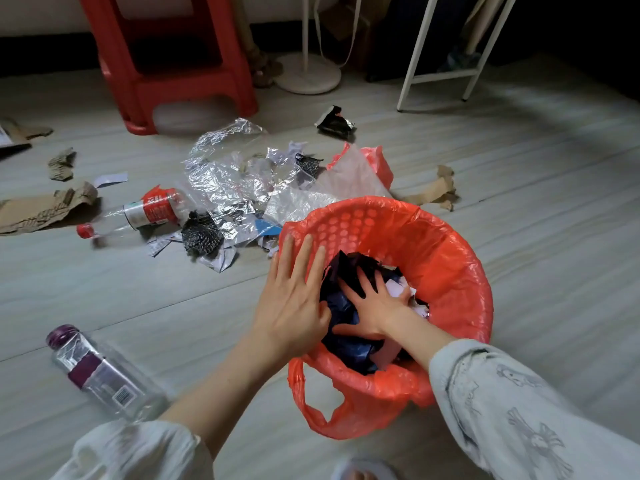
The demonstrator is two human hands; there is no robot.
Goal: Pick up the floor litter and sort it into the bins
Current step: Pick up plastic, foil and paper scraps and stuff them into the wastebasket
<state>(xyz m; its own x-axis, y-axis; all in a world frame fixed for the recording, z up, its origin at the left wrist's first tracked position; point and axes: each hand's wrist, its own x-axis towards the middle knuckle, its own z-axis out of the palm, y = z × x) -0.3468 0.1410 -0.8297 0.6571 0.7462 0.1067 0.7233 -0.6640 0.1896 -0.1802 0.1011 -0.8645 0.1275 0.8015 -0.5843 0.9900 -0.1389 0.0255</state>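
Note:
A bin lined with an orange bag (446,258) stands on the floor in front of me. Inside it lies dark blue and black crumpled litter (349,327) with some white paper. My right hand (375,303) is down inside the bin, fingers spread flat, pressing on that litter. My left hand (294,292) lies flat and open on the bin's left rim, thumb touching the litter. Loose litter covers the floor beyond: crumpled clear plastic film (225,171), a red-labelled bottle (145,213), black wrappers (202,237), paper scraps.
A clear bottle with a purple cap (100,372) lies near my left forearm. Cardboard pieces (41,209) lie at far left and right (438,192). A red plastic stool (173,60), a white fan base (308,72) and white frame legs (440,74) stand behind.

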